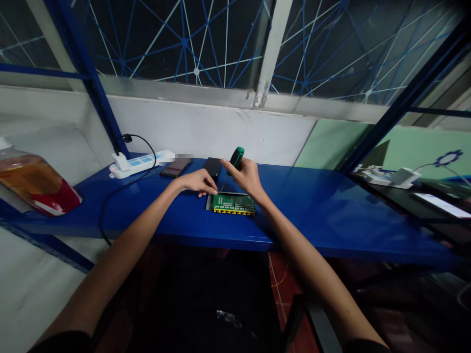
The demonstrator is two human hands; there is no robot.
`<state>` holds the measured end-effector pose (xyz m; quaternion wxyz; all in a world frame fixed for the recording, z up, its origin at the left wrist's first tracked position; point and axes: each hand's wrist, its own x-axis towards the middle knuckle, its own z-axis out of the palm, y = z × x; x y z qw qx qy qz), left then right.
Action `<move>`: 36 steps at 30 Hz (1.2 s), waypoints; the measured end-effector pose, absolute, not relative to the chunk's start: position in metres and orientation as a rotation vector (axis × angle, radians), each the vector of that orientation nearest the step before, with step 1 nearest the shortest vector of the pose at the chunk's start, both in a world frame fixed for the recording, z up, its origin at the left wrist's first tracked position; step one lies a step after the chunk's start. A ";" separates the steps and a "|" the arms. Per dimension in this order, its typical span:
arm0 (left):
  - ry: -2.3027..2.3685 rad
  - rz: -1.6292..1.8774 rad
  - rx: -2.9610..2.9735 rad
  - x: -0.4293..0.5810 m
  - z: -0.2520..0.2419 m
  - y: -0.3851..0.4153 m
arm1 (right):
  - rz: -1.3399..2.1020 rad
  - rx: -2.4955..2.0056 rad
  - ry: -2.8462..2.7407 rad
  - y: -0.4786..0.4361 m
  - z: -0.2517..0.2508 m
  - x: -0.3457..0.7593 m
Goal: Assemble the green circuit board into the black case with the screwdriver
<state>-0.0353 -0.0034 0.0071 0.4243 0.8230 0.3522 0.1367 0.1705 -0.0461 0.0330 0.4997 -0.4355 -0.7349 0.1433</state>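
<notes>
My right hand [247,176] is wrapped round a screwdriver [237,156] with a green and black handle. Its thin shaft slants down to the upper left corner of a green circuit board [230,202]. Along the near edge of the board runs a row of yellow-edged ports [234,212]. The board lies in a shallow grey metal case [209,202] on the blue table. My left hand [198,182] is closed in a pinch at that same corner, beside the screwdriver tip. Whatever its fingertips hold is too small to make out.
Behind my left hand lies a dark flat box [212,166], with a phone [177,165] to its left. A white power strip [138,164] with a black cable [105,206] sits further left. A large bottle [37,179] stands at the left end of the blue table [312,211].
</notes>
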 end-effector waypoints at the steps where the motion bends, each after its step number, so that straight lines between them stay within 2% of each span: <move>1: 0.880 0.343 2.058 -0.035 0.007 -0.004 | 0.343 -1.057 -1.784 -0.046 0.033 0.170; 29: 0.919 0.306 2.156 -0.032 0.014 -0.009 | 0.378 -1.005 -1.923 -0.048 0.036 0.171; 36: 0.879 0.469 2.356 -0.028 0.015 -0.008 | 0.453 -0.902 -1.980 -0.049 0.035 0.169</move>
